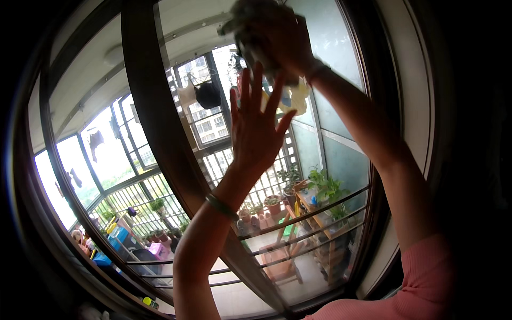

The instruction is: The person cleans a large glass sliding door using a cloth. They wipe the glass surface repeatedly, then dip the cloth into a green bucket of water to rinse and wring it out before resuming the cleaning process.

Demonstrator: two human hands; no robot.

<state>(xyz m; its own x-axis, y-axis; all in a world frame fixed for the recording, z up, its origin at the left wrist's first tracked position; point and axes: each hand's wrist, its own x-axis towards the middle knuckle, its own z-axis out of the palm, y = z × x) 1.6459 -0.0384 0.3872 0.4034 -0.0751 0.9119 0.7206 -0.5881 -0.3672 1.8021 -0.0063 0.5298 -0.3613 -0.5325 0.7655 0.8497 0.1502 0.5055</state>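
Low on the left we see one small yellow item (150, 303), and higher up, through the window, one round lamp (113, 55) on the ceiling. One broad dark upright (146, 96) slants between two panes. Just right of it, beyond the glass, hangs one black garment (208, 96).

Our left hand (255, 130) comes next, gripping nothing: four fingers and the thumb are spread, fingertips up, the back of the hand toward us. Whether its palm touches the glass, we cannot tell. The forearm rises from the lower edge, elbow bent, with one green bangle (221, 207) around it.

Above the left fingertips is one dark cloth (248, 26), blurred, held high near the top of the pane. Our right hand (285, 45) is closed on it; the cloth bunches out left of the fingers and shows below the palm too. The fingertips are too dark to count. One band (318, 69) circles that wrist. The right arm slopes up and leftward from one pink sleeve (429, 272) at the lower right.
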